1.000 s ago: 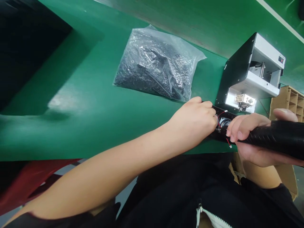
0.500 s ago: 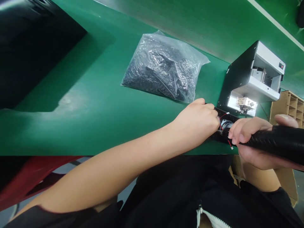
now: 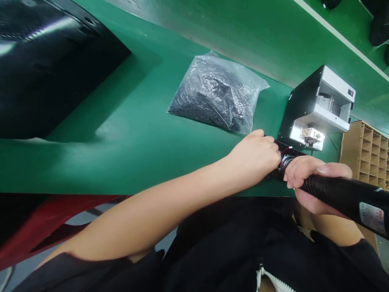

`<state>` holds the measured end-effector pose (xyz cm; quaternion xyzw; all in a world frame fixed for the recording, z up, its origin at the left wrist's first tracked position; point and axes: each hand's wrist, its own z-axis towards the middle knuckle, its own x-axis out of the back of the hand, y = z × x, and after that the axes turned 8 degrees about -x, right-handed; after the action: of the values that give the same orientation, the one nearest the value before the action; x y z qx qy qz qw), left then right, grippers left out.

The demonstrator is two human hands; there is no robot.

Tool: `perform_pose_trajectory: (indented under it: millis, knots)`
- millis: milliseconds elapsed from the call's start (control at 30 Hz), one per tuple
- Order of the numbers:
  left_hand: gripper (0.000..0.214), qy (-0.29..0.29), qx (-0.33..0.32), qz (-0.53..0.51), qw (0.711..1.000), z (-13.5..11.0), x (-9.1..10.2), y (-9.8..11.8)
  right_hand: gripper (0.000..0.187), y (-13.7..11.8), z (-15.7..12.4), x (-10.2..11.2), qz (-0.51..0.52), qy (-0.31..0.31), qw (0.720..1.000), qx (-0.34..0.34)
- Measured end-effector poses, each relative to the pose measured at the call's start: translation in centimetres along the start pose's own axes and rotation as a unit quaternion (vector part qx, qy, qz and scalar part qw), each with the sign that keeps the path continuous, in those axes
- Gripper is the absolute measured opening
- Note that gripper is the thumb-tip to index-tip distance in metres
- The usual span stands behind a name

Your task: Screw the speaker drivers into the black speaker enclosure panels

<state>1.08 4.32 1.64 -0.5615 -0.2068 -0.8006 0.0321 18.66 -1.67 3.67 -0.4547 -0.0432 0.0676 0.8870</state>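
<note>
My left hand (image 3: 253,156) is closed on a small black part (image 3: 287,156) with red wires, pinning it at the near edge of the green bench (image 3: 127,134). Only a little of the part shows between my two hands. My right hand (image 3: 313,184) is wrapped round the black grip of an electric screwdriver (image 3: 346,196), whose tip end points into the part and is hidden by my fingers.
A clear bag of small black pieces (image 3: 217,97) lies just beyond my left hand. A black and white screw feeder box (image 3: 319,109) stands right of it. A large black housing (image 3: 45,69) fills the far left. A cardboard divider box (image 3: 366,152) sits at the right.
The view has shifted, so bag and feeder box sit lower and further right. My right hand has slid along the screwdriver, its label now showing. Both hands stay on the black part.
</note>
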Motion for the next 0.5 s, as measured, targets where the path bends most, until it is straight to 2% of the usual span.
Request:
perform_pose_trajectory:
  millis: [133, 267, 433, 500]
  knots:
    - [0.02, -0.003, 0.004, -0.009, 1.0, 0.1, 0.1, 0.1, 0.046, 0.4, 0.1, -0.2, -0.004, 0.002, 1.0, 0.024]
    - [0.017, -0.023, 0.013, -0.017, 1.0, 0.2, 0.3, 0.3, 0.037, 0.4, -0.1, -0.4, -0.013, 0.003, 1.0, 0.017]
    - [0.012, -0.011, 0.004, -0.006, 1.0, -0.1, 0.3, 0.0, 0.057, 0.6, -1.0, -1.4, -0.017, 0.055, 0.998, 0.023]
    - [0.01, -0.002, 0.003, -0.014, 1.0, -0.5, 0.3, -0.3, 0.062, -0.1, -1.1, -1.3, -0.018, 0.084, 0.996, 0.006]
